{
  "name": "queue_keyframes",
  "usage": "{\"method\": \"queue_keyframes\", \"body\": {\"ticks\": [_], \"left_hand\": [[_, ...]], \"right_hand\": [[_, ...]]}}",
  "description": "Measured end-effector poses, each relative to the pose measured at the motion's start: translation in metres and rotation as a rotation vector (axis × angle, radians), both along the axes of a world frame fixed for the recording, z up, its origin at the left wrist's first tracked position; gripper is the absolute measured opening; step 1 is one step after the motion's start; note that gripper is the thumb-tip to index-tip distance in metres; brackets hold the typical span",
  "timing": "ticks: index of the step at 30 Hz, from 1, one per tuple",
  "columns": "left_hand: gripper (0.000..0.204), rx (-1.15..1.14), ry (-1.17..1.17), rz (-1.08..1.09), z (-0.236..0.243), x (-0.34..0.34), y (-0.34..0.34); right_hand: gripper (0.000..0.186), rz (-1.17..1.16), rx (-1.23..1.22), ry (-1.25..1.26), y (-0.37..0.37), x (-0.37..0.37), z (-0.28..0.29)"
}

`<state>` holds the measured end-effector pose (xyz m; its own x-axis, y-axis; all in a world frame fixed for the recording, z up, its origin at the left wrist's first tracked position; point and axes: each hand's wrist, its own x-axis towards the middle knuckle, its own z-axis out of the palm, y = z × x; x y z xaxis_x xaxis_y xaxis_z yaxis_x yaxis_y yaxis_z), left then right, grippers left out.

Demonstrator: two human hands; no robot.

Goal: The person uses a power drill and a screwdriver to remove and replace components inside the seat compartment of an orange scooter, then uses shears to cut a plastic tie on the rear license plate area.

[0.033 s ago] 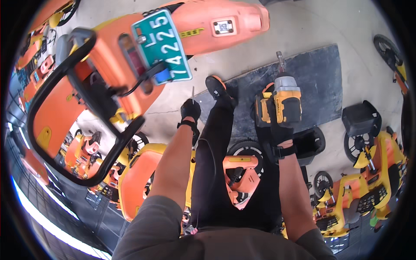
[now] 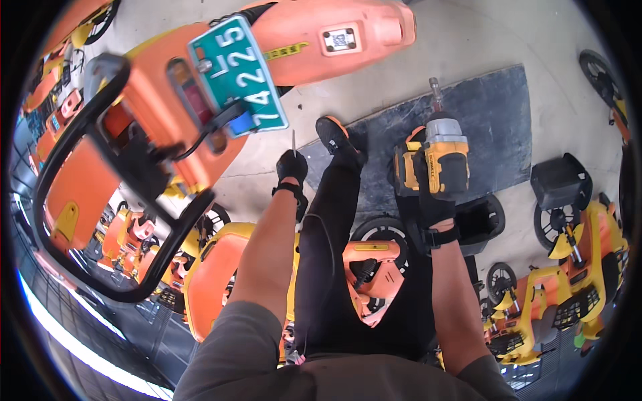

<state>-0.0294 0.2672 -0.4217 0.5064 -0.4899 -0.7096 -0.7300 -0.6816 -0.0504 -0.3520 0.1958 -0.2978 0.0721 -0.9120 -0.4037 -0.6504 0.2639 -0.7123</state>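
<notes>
My right hand (image 2: 433, 200), in a black glove, is wrapped around the handle of a yellow and black cordless impact driver (image 2: 443, 160). A metal socket bit (image 2: 436, 93) sticks out of its nose, pointing away from me. My left hand (image 2: 291, 167), also gloved in black, is closed on a thin metal rod (image 2: 293, 142) whose tip points forward; the rest of it is hidden in the fist. Ahead and to the left of that hand is an orange scooter (image 2: 301, 50) with a green licence plate (image 2: 241, 73), a rear light (image 2: 190, 93) and a black tubular rail (image 2: 50, 160).
A dark mat (image 2: 488, 113) lies on the grey floor under my feet. Black bins (image 2: 562, 184) stand at the right. Orange and yellow scooters (image 2: 575, 267) are parked to the right, and another scooter (image 2: 214, 287) is at the left. A scooter wheel (image 2: 597, 73) shows at the far right.
In my view the scooter's plate and black rail have shifted slightly left, the rail also downward. Both hands keep their grips and have barely moved.
</notes>
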Motion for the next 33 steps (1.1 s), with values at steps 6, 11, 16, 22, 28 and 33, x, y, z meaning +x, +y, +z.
{"method": "queue_keyframes", "body": {"ticks": [6,11,16,22,28,33], "left_hand": [[0.014,-0.153,0.185,0.843,-0.117,0.031,-0.012],[0.008,-0.145,-0.024,0.203,-0.185,0.106,-0.014],[0.045,-0.321,0.037,0.902,-0.197,0.052,-0.058],[0.018,-0.257,0.155,0.791,-0.247,0.096,-0.045],[0.019,-0.066,0.086,-0.182,-0.276,0.051,-0.034],[0.024,0.1,0.258,-0.307,-0.171,-0.021,-0.043]], "right_hand": [[0.023,-0.085,0.166,-0.07,0.014,-0.008,-0.025],[0.023,-0.119,0.263,-0.169,-0.005,0.001,-0.024],[0.023,-0.144,0.336,-0.155,-0.012,-0.014,-0.046],[0.023,-0.193,0.381,-0.176,-0.02,-0.015,-0.046],[0.024,-0.244,0.363,-0.112,-0.027,-0.032,-0.03],[0.025,-0.361,0.413,-0.188,0.006,-0.021,-0.047]]}}
